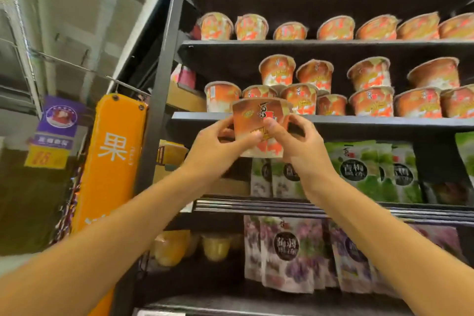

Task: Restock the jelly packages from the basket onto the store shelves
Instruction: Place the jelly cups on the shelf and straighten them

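The black shelving unit (164,84) fills most of the view, and its middle board (359,122) is the landmark for everything else. Left of that board hangs a tall orange sign (112,156). On the board stand stocked jelly cups (372,100) in 2 layers, the upper ones sitting on the lids of the lower, with 1 more row of the same cups on the board above. Below the middle board hang green pouches (356,169), and lower again purple pouches (287,251). The held jelly cup (256,123) is just in front of the board's front edge, toward its left end, roughly upright and not yet resting on it. Both hands carry it: the left hand (218,146) curls round its lower left side, and the right hand (295,143) curls round the right side with its thumb (272,128) pressed on the printed front. The basket is not in view. The cup looks like thin moulded plastic, wider at the rim than at the base, under a sealed film lid. It is probably fairly weighty for its size, stiff enough to hold by the wall, glossy and so likely a little slick. The lid seems the weak part, so the best hold is on the side wall under the rim, with a gentle set-down if it goes on top of another cup.
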Motion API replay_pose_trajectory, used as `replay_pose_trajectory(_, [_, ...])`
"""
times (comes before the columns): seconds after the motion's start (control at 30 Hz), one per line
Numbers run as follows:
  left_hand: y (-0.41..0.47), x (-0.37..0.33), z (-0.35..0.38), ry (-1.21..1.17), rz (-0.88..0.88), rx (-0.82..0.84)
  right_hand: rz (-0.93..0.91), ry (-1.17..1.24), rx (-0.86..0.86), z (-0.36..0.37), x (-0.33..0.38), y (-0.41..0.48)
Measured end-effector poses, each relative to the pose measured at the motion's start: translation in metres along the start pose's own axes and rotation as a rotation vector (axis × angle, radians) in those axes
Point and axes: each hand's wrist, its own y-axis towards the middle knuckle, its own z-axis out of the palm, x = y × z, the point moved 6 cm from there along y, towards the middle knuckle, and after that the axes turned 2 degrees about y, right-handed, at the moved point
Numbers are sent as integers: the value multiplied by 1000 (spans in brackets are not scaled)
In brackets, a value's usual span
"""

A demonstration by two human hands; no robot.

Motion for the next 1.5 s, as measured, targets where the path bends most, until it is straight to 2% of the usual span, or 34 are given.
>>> replay_pose_trajectory(0.1, [43,-3,-18,-12,6,-59,-55,-49,-46,13,13,41])
replay_pose_trajectory(0.2, [80,-7,-27,-11,31,-41,-107,-68,-83,27,22,79])
replay_pose_trajectory(0.4, [149,-19,-44,89,101,-164,-119,-158,-68,53,42,151])
replay_pose_trajectory(0.57, [199,-21,-45,175,72,-147,-156,-249,-148,59,55,199])
replay_pose_trajectory(0.73, [224,-7,-41,186,50,-160,-134,-313,-201,62,47,224])
replay_pose_trajectory(1.0, [233,-6,-37,84,144,-187,-116,-208,-225,54,44,234])
replay_pose_trajectory(1.13, [241,6,-32,197,89,-250,-96,-375,-208,57,37,235])
replay_pose_trajectory(1.23, [246,11,-32,300,30,-336,-210,-458,-231,55,36,235])
replay_pose_trajectory(1.4, [247,15,-33,471,-48,-406,-512,-563,-414,26,36,206])
replay_pose_trajectory(1.5, [249,20,-31,507,-66,-415,-577,-752,-307,22,11,194])
